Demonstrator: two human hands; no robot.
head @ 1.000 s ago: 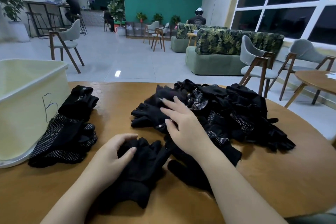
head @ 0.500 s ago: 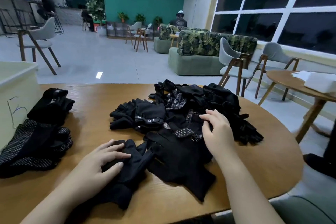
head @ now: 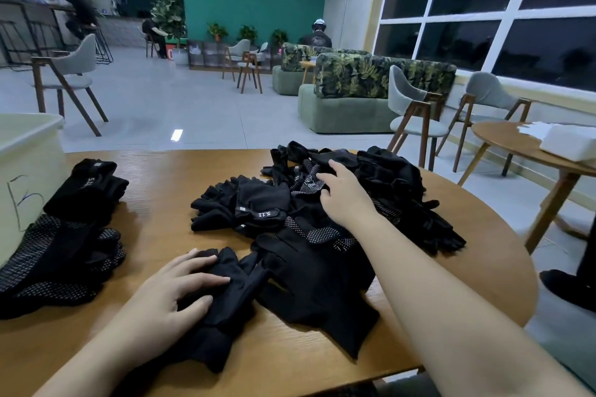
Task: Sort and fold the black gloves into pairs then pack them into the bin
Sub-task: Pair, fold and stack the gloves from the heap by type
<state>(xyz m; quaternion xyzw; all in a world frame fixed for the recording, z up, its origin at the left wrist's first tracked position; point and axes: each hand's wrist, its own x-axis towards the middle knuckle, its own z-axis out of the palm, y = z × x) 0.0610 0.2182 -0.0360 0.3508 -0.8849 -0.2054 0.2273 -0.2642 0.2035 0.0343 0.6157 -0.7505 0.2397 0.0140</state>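
Right hand point(head: 342, 200), fingers loosely spread and gripping nothing, reaches into the pile of unsorted black gloves point(head: 371, 196) just ahead, the nearer hand to it. Left hand point(head: 174, 290) presses flat on a plain black glove point(head: 222, 300) whose cuff points toward the tabletop point(head: 180, 177) edge; the bin point(head: 29, 151) stands far left.

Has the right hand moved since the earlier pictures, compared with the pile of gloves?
Yes. The right hand has reached further away from the person, deeper into the loose pile of black fabric gloves.

Bin point(head: 29, 138) cut off by left edge
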